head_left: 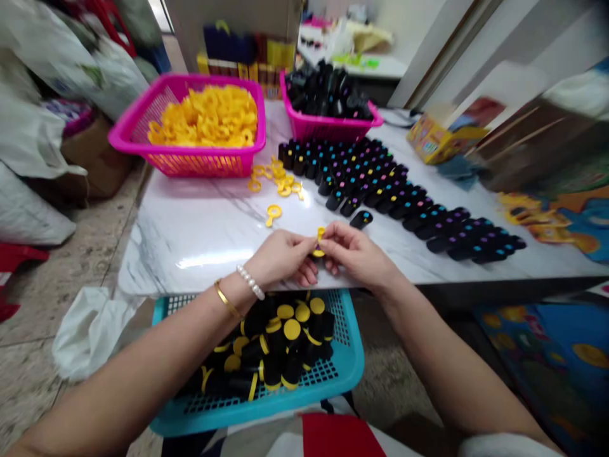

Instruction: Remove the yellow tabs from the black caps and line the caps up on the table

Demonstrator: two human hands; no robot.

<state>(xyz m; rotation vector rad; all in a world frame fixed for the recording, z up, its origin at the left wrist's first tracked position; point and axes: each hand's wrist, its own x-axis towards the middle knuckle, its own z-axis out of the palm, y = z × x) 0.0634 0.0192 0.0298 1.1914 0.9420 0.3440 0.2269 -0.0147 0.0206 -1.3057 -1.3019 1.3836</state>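
Observation:
My left hand (290, 254) and my right hand (352, 251) meet at the table's front edge, fingertips pinched together. Between them is a small yellow plastic piece (320, 233), partly covered by the fingers. Whether a dark part is joined to it is hard to make out. A yellow ring with a short stem (273, 213) lies just beyond my left hand, and a small pile of similar yellow rings (284, 183) is farther back. Close to my right hand, one black tube (361, 219) lies apart from many standing black tubes (380, 184) with small coloured dots on top.
On the white marbled table (190, 228), a pink basket (190, 152) holds yellow rings and another pink basket (328, 127) holds black parts. Below the edge, a blue basket (349, 355) contains black tubes with yellow ends. A yellow box (435, 139) stands at right.

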